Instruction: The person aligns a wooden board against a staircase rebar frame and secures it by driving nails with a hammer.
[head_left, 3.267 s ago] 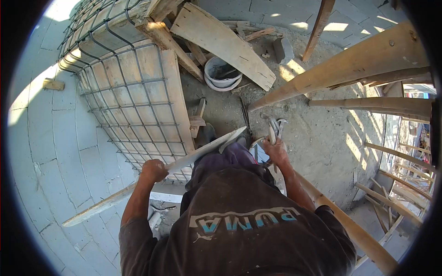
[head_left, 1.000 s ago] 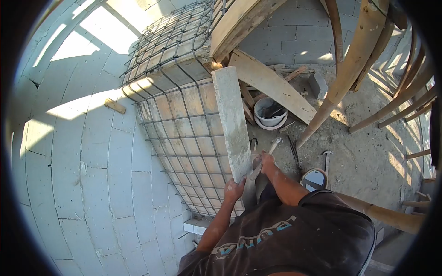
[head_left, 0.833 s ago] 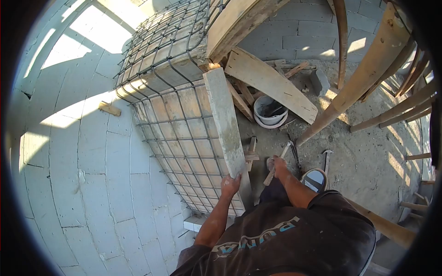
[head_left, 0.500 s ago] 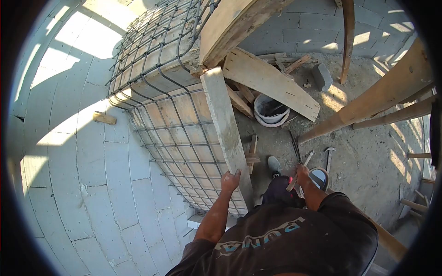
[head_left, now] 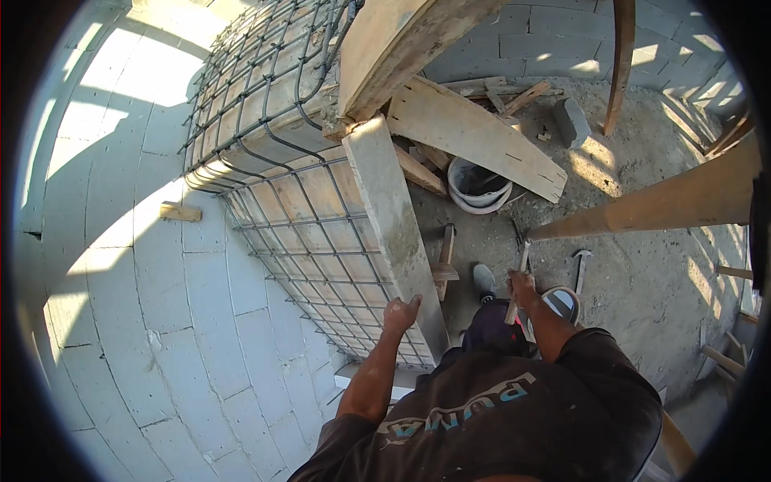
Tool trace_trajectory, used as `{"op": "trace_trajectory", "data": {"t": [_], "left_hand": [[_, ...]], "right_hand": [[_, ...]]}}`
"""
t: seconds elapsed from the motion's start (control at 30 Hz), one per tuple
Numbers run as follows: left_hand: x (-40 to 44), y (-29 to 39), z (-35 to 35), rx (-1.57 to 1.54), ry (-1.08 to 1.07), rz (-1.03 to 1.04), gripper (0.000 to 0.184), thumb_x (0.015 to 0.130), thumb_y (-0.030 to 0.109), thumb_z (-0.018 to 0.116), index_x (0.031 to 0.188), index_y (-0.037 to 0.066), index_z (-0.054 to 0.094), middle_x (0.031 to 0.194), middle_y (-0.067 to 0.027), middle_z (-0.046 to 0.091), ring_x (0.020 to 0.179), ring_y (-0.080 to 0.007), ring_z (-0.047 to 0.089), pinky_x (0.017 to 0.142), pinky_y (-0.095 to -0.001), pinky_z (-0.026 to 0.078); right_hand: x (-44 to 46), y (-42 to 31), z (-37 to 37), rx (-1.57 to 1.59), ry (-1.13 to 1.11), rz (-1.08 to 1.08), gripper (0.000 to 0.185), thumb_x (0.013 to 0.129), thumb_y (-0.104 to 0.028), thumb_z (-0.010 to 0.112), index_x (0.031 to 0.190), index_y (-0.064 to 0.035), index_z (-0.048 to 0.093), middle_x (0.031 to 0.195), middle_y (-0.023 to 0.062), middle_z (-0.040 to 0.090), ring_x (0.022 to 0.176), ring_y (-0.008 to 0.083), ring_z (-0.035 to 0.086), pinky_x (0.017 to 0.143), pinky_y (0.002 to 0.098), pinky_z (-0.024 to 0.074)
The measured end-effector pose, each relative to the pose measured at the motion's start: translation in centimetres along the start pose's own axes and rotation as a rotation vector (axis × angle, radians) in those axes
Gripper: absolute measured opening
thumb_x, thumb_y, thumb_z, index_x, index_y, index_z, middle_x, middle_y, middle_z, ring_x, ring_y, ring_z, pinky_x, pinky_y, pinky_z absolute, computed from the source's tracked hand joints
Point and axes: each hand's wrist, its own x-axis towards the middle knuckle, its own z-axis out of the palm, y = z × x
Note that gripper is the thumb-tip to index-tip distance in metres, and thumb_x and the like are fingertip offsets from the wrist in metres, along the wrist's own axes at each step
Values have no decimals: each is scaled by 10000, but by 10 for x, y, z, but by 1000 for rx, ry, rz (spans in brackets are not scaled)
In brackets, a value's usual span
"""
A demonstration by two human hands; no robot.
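A pale block wall (head_left: 161, 321) is filling the left side, and a dusty floor (head_left: 642, 297) is spreading across the right. The person's dark shirt (head_left: 482, 418) is covering the lower middle. A wooden panel (head_left: 317, 191) is standing beside the wall, with a grid of steel bars (head_left: 341, 218) running across its face. A thick wooden pole (head_left: 658, 201) is slanting in from the right. Along the panel's right edge, a long grey-stained plank (head_left: 397, 225) is standing at a tilt, its upper end sitting just below a wooden beam (head_left: 401, 60). A wide board (head_left: 482, 140) is slanting above a white bucket (head_left: 482, 209), while a grey block (head_left: 572, 124) is resting on the floor nearby. A round container (head_left: 577, 305) is showing just beside the right forearm. The left hand (head_left: 400, 316) is gripping the plank's edge low down, fingers curling and thumb pointing up. The right hand (head_left: 522, 287) is closing its fingers around a wooden-handled tool (head_left: 512, 313), apart from the plank. A hammer (head_left: 580, 273) is showing near the container.
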Motion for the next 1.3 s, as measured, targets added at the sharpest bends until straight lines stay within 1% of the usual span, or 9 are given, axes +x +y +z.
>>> {"op": "trace_trajectory", "data": {"t": [0.27, 0.3, 0.4, 0.6, 0.7, 0.87, 1.0, 1.13, 1.3], "left_hand": [[25, -27, 18, -34, -134, -35, 700, 794, 606, 664, 861, -91, 677, 919, -311, 669, 942, -439, 654, 837, -459, 522], [15, -13, 11, 61, -16, 56, 686, 794, 599, 668, 856, -84, 680, 894, -307, 671, 925, -438, 659, 824, -460, 528], [4, 13, -1, 28, -3, 37, 660, 803, 587, 664, 856, -71, 686, 876, -301, 673, 911, -437, 662, 823, -459, 529], [0, 21, -11, 65, -13, 0, 633, 815, 573, 653, 870, -56, 689, 896, -287, 679, 919, -435, 661, 831, -458, 527], [0, 20, -7, 43, -24, -47, 645, 813, 588, 644, 908, -48, 691, 932, -284, 680, 946, -432, 657, 852, -459, 521], [-6, 35, -18, 3, -43, -150, 652, 804, 592, 646, 996, -29, 694, 1003, -274, 683, 998, -414, 655, 886, -455, 510], [-13, 47, -31, -74, -61, -184, 632, 794, 584, 660, 1068, 16, 698, 1027, -244, 694, 1020, -397, 655, 897, -449, 508], [-13, 48, -34, -87, -42, -138, 623, 786, 583, 672, 1099, 44, 695, 1045, -221, 697, 1034, -390, 652, 899, -445, 509], [-8, 46, -29, -1, -18, -153, 628, 784, 580, 676, 1104, 40, 691, 1072, -213, 692, 1043, -386, 650, 905, -448, 507]], "right_hand": [[-12, -13, 30, -254, -102, 93, 207, 899, -274, 652, 827, -96, 574, 631, 11, 530, 494, 145, 503, 438, 334, 410], [-16, -16, 31, -298, -94, 110, 201, 904, -266, 650, 826, -101, 565, 614, 5, 523, 478, 141, 496, 423, 331, 400], [-11, -12, 23, -287, -151, 93, 194, 901, -266, 653, 835, -102, 574, 614, 1, 520, 494, 145, 502, 437, 342, 402], [0, -19, 0, -297, -38, 142, 201, 890, -266, 656, 774, -119, 584, 618, 14, 532, 501, 164, 506, 448, 368, 407], [9, -19, -24, -463, -82, -18, 187, 910, -254, 612, 789, -111, 609, 654, 55, 587, 556, 209, 590, 480, 408, 451], [137, 70, -74, -1025, -174, -462, 150, 895, -200, 567, 884, -104, 681, 788, 133, 675, 729, 279, 697, 604, 434, 549], [130, 55, -76, -1333, -260, -387, 154, 870, -171, 573, 934, -110, 699, 847, 143, 698, 769, 289, 710, 640, 437, 572], [167, 99, -84, -1175, -228, -579, 133, 867, -200, 586, 872, -99, 673, 796, 109, 665, 706, 265, 669, 589, 423, 532], [114, 73, -71, -977, -264, -505, 186, 854, -229, 612, 766, -68, 641, 672, 76, 596, 580, 215, 597, 517, 397, 480]]}}
